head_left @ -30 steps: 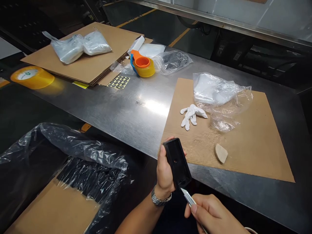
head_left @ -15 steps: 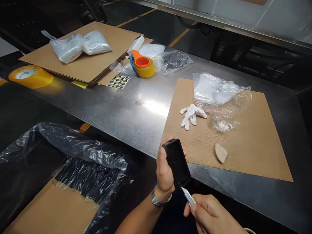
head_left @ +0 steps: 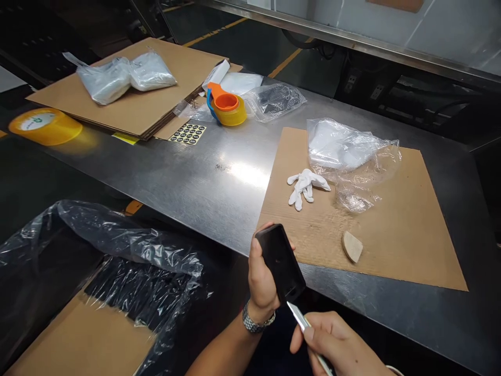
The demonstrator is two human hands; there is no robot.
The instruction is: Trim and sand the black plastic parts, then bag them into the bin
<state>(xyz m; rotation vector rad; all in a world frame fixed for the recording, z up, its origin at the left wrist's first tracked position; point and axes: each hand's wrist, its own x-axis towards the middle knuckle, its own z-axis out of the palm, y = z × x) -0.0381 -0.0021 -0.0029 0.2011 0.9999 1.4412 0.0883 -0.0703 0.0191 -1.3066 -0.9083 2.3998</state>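
Right hand closed round knife, tip at near end of black tray, which curled left hand grips by table's near edge, blade work apparently unfinished, amount done or left unclear; block towards card's near edge, glove by its left.

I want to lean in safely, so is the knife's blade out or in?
Out: the knife in the right hand shows a bare, pointed metal tip at the black case's lower end.
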